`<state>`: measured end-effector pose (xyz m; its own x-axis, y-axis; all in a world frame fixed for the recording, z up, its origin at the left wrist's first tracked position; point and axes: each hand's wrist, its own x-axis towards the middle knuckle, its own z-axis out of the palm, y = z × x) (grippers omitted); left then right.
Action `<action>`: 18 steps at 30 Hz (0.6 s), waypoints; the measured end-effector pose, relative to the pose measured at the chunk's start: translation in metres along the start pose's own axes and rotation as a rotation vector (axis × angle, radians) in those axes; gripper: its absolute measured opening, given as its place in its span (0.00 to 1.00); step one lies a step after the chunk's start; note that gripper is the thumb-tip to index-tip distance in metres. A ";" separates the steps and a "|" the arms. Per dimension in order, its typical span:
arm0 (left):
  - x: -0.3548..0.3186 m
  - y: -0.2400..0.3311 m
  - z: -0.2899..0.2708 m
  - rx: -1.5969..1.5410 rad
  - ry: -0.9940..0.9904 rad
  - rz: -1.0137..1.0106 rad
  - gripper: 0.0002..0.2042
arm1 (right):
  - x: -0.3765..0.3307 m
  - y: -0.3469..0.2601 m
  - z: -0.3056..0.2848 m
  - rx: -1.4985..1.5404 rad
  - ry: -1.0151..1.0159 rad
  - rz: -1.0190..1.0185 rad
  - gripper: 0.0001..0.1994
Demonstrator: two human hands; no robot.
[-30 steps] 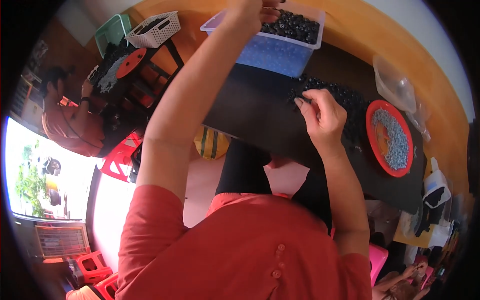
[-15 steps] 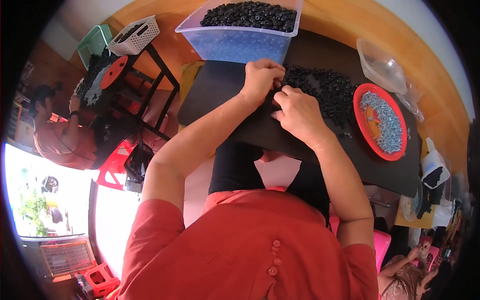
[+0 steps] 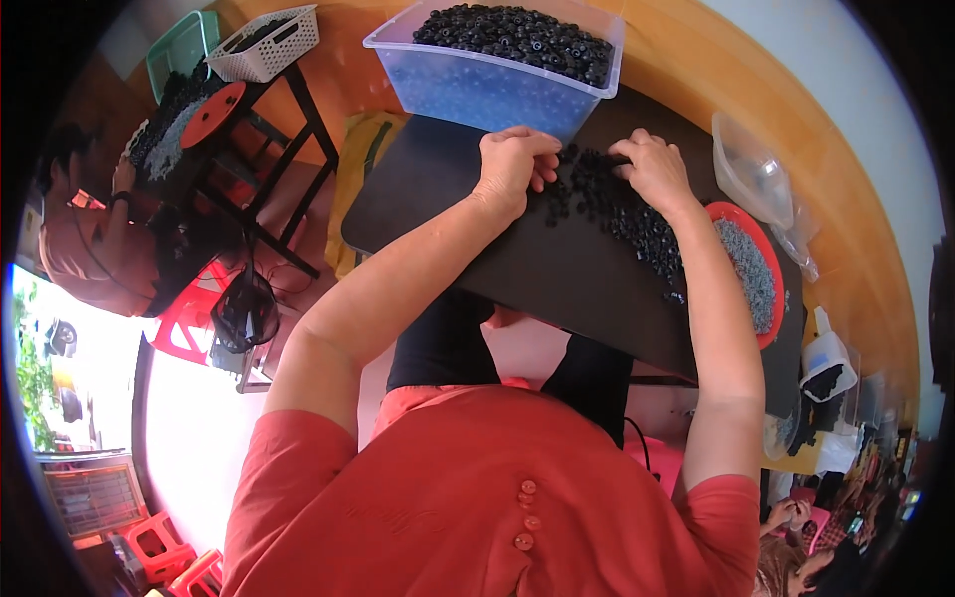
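My left hand [image 3: 515, 174] hovers at the left edge of a spread of small black parts [image 3: 647, 239] on the dark table. Its fingers are curled in, and whatever they hold is hidden. My right hand [image 3: 655, 171] reaches into the far side of the parts, thumb and fingers bent together at the pile. I cannot make out what is between its fingertips. Just beyond my left hand stands a clear plastic tub [image 3: 487, 92], heaped with black ring-shaped pieces [image 3: 517, 38]. A red plate [image 3: 774, 261] of small silvery pieces [image 3: 746, 269] sits right of my right forearm, which partly covers it.
A clear plastic container [image 3: 748, 169] lies behind the plate. The table [image 3: 428, 189] has a rounded left corner. At another table on the left a person [image 3: 99, 254] works beside a white basket [image 3: 264, 45]. Another person [image 3: 786, 562] sits at lower right.
My hands, close together before, are now apart: the right has moved away to the right and far into the black parts. The view has shifted slightly.
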<state>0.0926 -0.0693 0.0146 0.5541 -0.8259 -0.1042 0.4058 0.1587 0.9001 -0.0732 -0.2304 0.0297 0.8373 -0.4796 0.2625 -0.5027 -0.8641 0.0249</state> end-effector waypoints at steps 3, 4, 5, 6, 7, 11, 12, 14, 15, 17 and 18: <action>0.000 0.001 0.002 0.013 0.011 0.016 0.05 | -0.006 -0.001 -0.001 0.015 0.007 -0.013 0.12; 0.000 0.001 0.002 0.007 0.010 0.016 0.05 | -0.007 -0.003 -0.003 0.002 0.026 -0.023 0.12; -0.001 0.000 0.001 0.018 0.003 0.016 0.05 | -0.009 -0.004 -0.003 -0.003 0.025 -0.023 0.12; -0.001 0.000 0.001 0.030 -0.004 0.016 0.05 | -0.011 -0.005 -0.002 0.027 0.063 -0.036 0.12; -0.002 0.000 0.001 0.027 -0.007 0.015 0.05 | -0.012 -0.005 -0.002 0.056 0.102 -0.049 0.12; -0.003 0.001 0.002 0.045 -0.021 0.035 0.05 | -0.012 -0.004 0.000 0.004 0.031 -0.024 0.11; -0.003 0.000 0.003 0.053 -0.022 0.047 0.05 | -0.013 -0.004 0.000 0.029 0.041 -0.004 0.11; -0.004 0.001 0.002 0.051 -0.027 0.054 0.05 | -0.015 -0.008 -0.002 0.059 0.048 0.008 0.10; -0.004 0.001 0.002 0.048 -0.035 0.059 0.05 | -0.020 -0.009 -0.005 0.085 0.134 -0.002 0.10; -0.007 0.001 0.002 0.066 -0.081 0.075 0.04 | -0.028 -0.019 -0.016 0.113 0.217 -0.013 0.10; -0.008 0.001 0.002 0.082 -0.129 0.092 0.04 | -0.032 -0.025 -0.023 0.294 0.245 -0.015 0.09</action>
<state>0.0873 -0.0638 0.0173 0.4859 -0.8735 0.0304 0.2940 0.1961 0.9355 -0.0922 -0.1897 0.0427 0.7505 -0.4462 0.4876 -0.3777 -0.8949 -0.2376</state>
